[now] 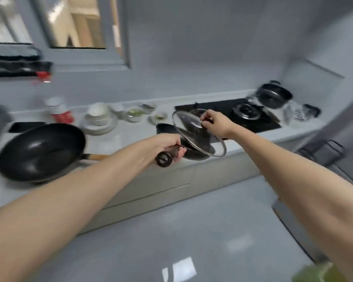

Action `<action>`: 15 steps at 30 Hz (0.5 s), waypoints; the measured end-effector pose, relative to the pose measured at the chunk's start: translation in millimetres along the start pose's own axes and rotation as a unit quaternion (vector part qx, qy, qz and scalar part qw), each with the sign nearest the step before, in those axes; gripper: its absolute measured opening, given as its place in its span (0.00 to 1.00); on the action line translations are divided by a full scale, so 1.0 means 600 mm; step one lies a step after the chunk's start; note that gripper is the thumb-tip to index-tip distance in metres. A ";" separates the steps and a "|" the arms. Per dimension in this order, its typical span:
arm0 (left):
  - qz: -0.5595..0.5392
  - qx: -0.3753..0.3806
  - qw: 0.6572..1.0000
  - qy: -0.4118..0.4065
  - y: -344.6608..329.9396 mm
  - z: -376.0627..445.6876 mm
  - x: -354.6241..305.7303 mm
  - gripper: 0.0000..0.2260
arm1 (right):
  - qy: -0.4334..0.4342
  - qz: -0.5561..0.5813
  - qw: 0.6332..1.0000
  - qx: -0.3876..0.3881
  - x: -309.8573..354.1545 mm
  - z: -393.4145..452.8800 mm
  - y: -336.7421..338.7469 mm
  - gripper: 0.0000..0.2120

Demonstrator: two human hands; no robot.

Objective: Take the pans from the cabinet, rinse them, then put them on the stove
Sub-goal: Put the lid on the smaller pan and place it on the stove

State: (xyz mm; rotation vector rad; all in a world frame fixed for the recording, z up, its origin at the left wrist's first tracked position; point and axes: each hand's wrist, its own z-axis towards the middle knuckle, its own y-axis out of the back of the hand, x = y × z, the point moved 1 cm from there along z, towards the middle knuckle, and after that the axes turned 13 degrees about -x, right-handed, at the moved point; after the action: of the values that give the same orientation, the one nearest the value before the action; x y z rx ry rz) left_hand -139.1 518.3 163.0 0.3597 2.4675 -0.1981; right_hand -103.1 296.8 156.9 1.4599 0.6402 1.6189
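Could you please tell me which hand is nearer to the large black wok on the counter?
Left. The left hand grips a small pan's handle just right of the large black wok; the right hand holds a glass lid farther right.

Two bare forearms, no sleeves, left grip [167, 147], right grip [216, 122]

The wok [41, 151] at the counter's [118, 143] left end is glossy black with a tan wooden handle, and the small pan [196, 151] at the front edge is black too, under a clear glass lid [194, 129] with a silver rim. The counter is pale grey; the stove [259, 119] toward its right end and the pot [274, 96] at the back right corner are black. Along the back edge stand white bowls [99, 119] and a red-and-white jar [59, 110].
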 end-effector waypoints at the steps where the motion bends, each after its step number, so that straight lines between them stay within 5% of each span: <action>1: 0.004 0.017 1.000 0.003 -0.067 0.023 -0.010 0.11 | -0.022 -0.012 1.000 -0.015 -0.063 -0.003 0.041 0.04; 7: 0.070 0.060 0.996 -0.014 -0.303 0.139 -0.045 0.14 | -0.080 -0.047 0.995 -0.034 -0.295 0.005 0.174 0.04; 15: 0.151 0.049 0.985 -0.065 -0.406 0.244 -0.135 0.19 | -0.108 -0.034 0.992 -0.052 -0.422 0.109 0.187 0.07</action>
State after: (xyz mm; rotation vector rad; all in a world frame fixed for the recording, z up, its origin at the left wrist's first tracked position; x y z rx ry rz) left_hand -67.5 236.6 110.2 0.7325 2.2468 -0.2069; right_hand -76.3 15.4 125.1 1.4950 0.4696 1.3981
